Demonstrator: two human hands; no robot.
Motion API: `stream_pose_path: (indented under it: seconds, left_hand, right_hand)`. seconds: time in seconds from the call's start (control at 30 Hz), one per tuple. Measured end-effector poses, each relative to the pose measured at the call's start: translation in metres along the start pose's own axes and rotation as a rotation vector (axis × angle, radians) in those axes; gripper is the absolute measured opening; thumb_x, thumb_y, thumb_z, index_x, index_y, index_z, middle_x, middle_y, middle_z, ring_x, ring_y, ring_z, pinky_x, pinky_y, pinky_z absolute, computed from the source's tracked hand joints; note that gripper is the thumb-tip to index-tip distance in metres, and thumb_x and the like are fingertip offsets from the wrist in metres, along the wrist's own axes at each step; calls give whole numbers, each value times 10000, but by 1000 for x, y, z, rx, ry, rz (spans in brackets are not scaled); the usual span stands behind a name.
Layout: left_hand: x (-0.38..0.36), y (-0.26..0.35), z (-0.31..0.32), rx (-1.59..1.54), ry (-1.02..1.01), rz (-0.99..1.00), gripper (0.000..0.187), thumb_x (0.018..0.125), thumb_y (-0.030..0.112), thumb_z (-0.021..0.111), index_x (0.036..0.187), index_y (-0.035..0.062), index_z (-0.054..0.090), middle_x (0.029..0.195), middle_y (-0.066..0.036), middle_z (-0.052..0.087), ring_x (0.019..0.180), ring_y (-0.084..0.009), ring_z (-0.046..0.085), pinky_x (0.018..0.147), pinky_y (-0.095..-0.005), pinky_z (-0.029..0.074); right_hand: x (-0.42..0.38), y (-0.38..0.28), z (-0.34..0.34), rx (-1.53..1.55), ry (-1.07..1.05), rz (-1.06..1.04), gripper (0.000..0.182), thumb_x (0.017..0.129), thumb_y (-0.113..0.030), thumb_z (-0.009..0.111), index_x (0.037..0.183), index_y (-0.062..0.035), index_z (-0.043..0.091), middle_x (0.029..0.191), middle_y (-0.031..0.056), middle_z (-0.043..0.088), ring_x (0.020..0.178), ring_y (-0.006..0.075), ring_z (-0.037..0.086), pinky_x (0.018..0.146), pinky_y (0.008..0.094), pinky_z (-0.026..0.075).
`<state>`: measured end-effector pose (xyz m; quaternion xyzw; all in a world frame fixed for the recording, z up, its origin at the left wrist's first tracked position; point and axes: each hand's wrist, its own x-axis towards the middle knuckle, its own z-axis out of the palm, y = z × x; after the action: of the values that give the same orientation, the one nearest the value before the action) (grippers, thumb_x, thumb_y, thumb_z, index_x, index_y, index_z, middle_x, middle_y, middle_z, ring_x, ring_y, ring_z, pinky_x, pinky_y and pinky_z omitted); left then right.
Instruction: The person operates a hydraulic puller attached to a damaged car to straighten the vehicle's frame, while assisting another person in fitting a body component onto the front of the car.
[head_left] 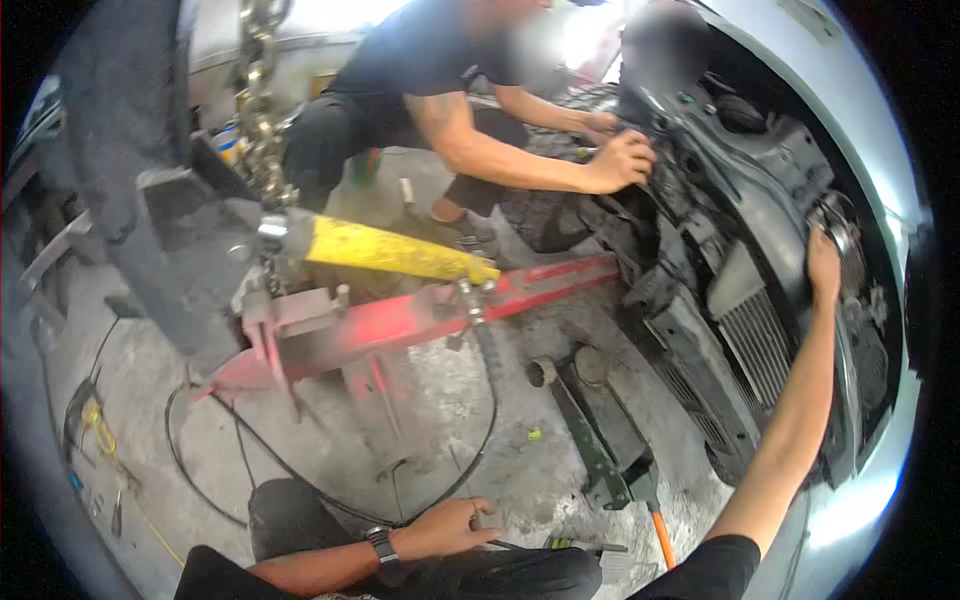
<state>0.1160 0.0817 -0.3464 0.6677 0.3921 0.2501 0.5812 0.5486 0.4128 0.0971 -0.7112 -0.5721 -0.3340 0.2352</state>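
Observation:
My left hand (450, 527), with a watch (381, 545) on its wrist, rests low over my bent leg. Its fingers are curled in, and I cannot make out what, if anything, is inside them. My right arm stretches up into the opened front end of a car (745, 215). There my right hand (824, 265) closes on a shiny rounded metal part (836, 222) near the right side; its fingertips are partly hidden. A finned cooler (752, 335) sits left of that arm.
Opposite me a co-worker (420, 95) crouches, both hands at the car's far side. A yellow hydraulic ram (390, 251) with a hose (490, 375) lies over a red steel beam (420, 316). A chain (258, 110) hangs at left. A floor jack (600, 430) stands near the car.

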Motion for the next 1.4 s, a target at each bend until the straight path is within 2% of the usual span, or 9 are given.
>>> stream_pose_path:
  seconds: [0.03, 0.13, 0.27, 0.37, 0.7, 1.4]
  left_hand:
    - [1, 0, 0, -3, -2, 14, 511, 834, 421, 630, 1125, 6, 555, 791, -148, 642, 699, -259, 629, 638, -353, 469]
    - [0, -1, 0, -10, 5, 26, 511, 833, 421, 636, 1121, 7, 554, 791, -131, 641, 681, -234, 622, 627, -343, 467]
    - [1, -1, 0, 9, -1, 25, 501, 830, 412, 645, 1118, 12, 555, 797, -113, 641, 661, -215, 612, 612, -332, 463]
    - [2, -3, 2, 10, 18, 35, 494, 826, 404, 653, 1118, 17, 557, 797, -103, 639, 650, -206, 607, 599, -322, 460]
    - [1, -2, 2, -6, 46, 52, 473, 821, 384, 667, 1107, 22, 564, 769, -87, 632, 573, -162, 573, 537, -299, 442]
    - [1, -3, 2, 44, 40, 57, 484, 827, 421, 649, 1093, 25, 565, 749, -89, 641, 598, -192, 592, 556, -316, 453]
  right_hand:
    - [-8, -14, -8, 18, -26, 58, 652, 927, -508, 286, 1102, 41, 591, 1157, 300, 534, 1144, 433, 476, 960, 454, 369]
    - [-16, -22, -13, 44, 21, -54, 653, 919, -515, 296, 1087, 43, 592, 1114, 311, 551, 1114, 445, 491, 944, 464, 378]
    - [-29, -42, -27, 48, -18, 39, 668, 908, -532, 291, 1104, 34, 587, 1121, 304, 553, 1128, 439, 485, 948, 454, 380]
    - [-27, -40, -24, 52, 6, 29, 650, 904, -527, 308, 1097, 31, 580, 1087, 334, 547, 1112, 452, 488, 937, 458, 372]
    - [-28, -43, -27, 45, -25, 112, 665, 889, -544, 300, 1136, 1, 589, 1156, 293, 547, 1145, 432, 483, 963, 460, 370]
    - [-35, -50, -32, 44, -19, 115, 670, 888, -538, 294, 1143, 13, 579, 1178, 295, 528, 1158, 426, 469, 973, 454, 356]
